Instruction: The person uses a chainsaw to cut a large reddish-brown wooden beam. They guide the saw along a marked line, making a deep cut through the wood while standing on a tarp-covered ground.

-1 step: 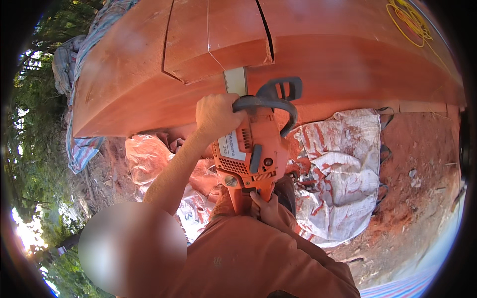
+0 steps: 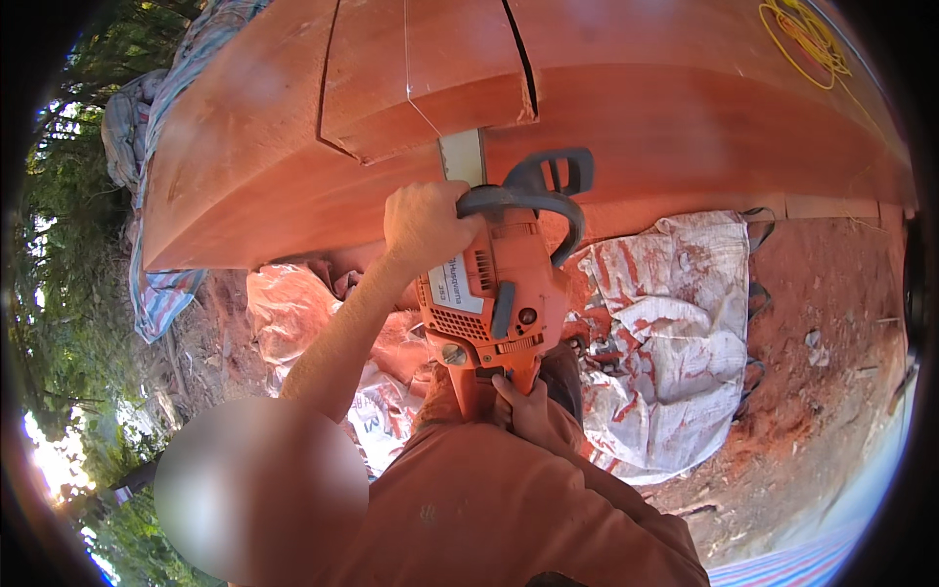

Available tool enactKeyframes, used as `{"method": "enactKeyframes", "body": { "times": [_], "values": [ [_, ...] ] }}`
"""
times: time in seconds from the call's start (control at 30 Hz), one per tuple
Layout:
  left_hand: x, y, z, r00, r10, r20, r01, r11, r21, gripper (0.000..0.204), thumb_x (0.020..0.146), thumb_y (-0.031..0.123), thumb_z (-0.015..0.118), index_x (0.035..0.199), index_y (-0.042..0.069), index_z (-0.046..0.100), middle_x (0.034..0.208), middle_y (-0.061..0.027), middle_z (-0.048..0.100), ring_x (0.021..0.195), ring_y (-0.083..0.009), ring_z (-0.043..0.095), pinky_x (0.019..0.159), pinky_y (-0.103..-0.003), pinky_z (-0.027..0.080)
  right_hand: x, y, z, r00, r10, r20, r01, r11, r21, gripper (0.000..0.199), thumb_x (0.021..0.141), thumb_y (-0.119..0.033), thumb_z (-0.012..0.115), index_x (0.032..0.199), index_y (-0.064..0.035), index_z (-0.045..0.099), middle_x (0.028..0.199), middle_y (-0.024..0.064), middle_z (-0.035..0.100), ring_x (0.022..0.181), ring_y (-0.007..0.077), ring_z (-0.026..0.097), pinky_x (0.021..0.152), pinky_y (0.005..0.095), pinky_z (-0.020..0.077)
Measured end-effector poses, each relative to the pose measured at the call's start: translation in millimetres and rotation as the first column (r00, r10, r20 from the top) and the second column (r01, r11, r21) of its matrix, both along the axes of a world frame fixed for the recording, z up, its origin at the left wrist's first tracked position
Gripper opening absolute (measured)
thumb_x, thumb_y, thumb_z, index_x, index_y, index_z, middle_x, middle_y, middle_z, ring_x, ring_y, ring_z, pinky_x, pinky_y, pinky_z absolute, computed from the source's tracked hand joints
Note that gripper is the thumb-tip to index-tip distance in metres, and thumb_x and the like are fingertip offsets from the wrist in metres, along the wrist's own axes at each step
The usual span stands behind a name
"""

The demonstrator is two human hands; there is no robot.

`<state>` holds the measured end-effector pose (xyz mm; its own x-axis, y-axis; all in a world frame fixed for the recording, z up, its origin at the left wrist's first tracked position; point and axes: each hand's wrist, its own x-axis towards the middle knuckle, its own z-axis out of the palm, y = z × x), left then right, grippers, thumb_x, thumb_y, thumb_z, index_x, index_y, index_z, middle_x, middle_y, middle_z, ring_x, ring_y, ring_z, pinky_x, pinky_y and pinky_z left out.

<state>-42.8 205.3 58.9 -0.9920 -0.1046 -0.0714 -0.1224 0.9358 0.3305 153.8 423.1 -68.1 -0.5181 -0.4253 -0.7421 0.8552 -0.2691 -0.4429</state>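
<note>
An orange chainsaw (image 2: 528, 269) points away from me at the centre. Its black front handle is gripped by my left hand (image 2: 423, 225), the fingers wrapped round its left side. Lower down, my right hand (image 2: 526, 406) closes round the rear handle near my body. The pale guide bar (image 2: 463, 157) reaches into a large reddish timber (image 2: 675, 137), and its tip is hidden in the wood. Two dark cuts run across the timber's top above the bar, with a thin pale line (image 2: 408, 59) between them.
White woven sacks (image 2: 675, 342) dusted with red sawdust lie at right, and a reddish plastic sack (image 2: 289, 303) lies at left. Yellow cord (image 2: 807, 44) rests on the timber's far right. Striped sheeting (image 2: 166, 298) hangs at the left end, beside green foliage (image 2: 78, 264).
</note>
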Motion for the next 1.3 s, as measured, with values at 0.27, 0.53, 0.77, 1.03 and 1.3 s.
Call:
{"method": "enactKeyframes", "body": {
  "times": [0.27, 0.53, 0.77, 1.03, 1.3],
  "values": [
    [-6.3, -0.8, 2.3, 1.000, 0.014, 0.000, -0.014, 1.000, 0.006, 0.018, 0.074, 0.026, 0.072, 0.076, 0.009, 0.070, 0.066, -0.0144, 0.066, 0.069, -0.0364, 0.068, 0.066, -0.047, 0.053, -10.2, 5.0, 6.8, 0.999, 0.040, 0.034, -0.039, 0.999, -0.030, 0.032, 0.095, -0.021, 0.072, 0.077, -0.0081, 0.050, 0.056, -0.0003, 0.046, 0.043, 0.0113, 0.045, 0.041, 0.0291, 0.0343],
    [-12.3, -3.9, 7.1, 1.000, 0.016, 0.001, -0.015, 1.000, -0.007, 0.019, 0.075, 0.027, 0.074, 0.075, 0.009, 0.070, 0.066, -0.0146, 0.066, 0.070, -0.0373, 0.067, 0.066, -0.048, 0.052, -21.7, 4.3, 10.9, 0.999, 0.042, 0.035, -0.041, 0.999, -0.027, 0.030, 0.094, -0.022, 0.074, 0.078, -0.0081, 0.053, 0.055, -0.0013, 0.048, 0.042, 0.0100, 0.045, 0.040, 0.0286, 0.0329],
    [-23.8, -14.3, 4.4, 0.999, 0.037, -0.002, -0.037, 0.999, -0.013, 0.023, 0.078, 0.030, 0.074, 0.074, 0.008, 0.070, 0.065, -0.0139, 0.065, 0.068, -0.0365, 0.067, 0.065, -0.048, 0.052, -32.6, -7.8, 7.2, 0.999, 0.024, 0.038, -0.022, 0.998, -0.058, 0.030, 0.094, -0.021, 0.074, 0.079, -0.0077, 0.052, 0.056, -0.0019, 0.047, 0.042, 0.0098, 0.044, 0.040, 0.0289, 0.0322],
    [-38.7, -28.1, -2.8, 0.999, 0.031, -0.012, -0.031, 0.999, -0.014, 0.024, 0.079, 0.032, 0.072, 0.076, 0.008, 0.071, 0.068, -0.0146, 0.067, 0.070, -0.0360, 0.068, 0.066, -0.048, 0.052, -41.5, -29.2, 7.3, 0.999, -0.038, 0.006, 0.038, 0.995, -0.095, 0.026, 0.093, -0.021, 0.074, 0.093, -0.0080, 0.052, 0.058, -0.0015, 0.047, 0.042, 0.0104, 0.044, 0.039, 0.0276, 0.0348],
    [-36.6, -27.7, -7.2, 0.999, -0.021, -0.048, 0.019, 0.999, -0.031, 0.022, 0.076, 0.030, 0.070, 0.075, 0.008, 0.071, 0.069, -0.0152, 0.067, 0.072, -0.0375, 0.067, 0.068, -0.049, 0.052, -30.1, -33.4, 3.1, 0.995, -0.098, 0.006, 0.098, 0.989, -0.112, 0.025, 0.093, -0.020, 0.074, 0.093, -0.0086, 0.052, 0.056, -0.0020, 0.046, 0.042, 0.0109, 0.046, 0.038, 0.0287, 0.0371]
  ]
}}
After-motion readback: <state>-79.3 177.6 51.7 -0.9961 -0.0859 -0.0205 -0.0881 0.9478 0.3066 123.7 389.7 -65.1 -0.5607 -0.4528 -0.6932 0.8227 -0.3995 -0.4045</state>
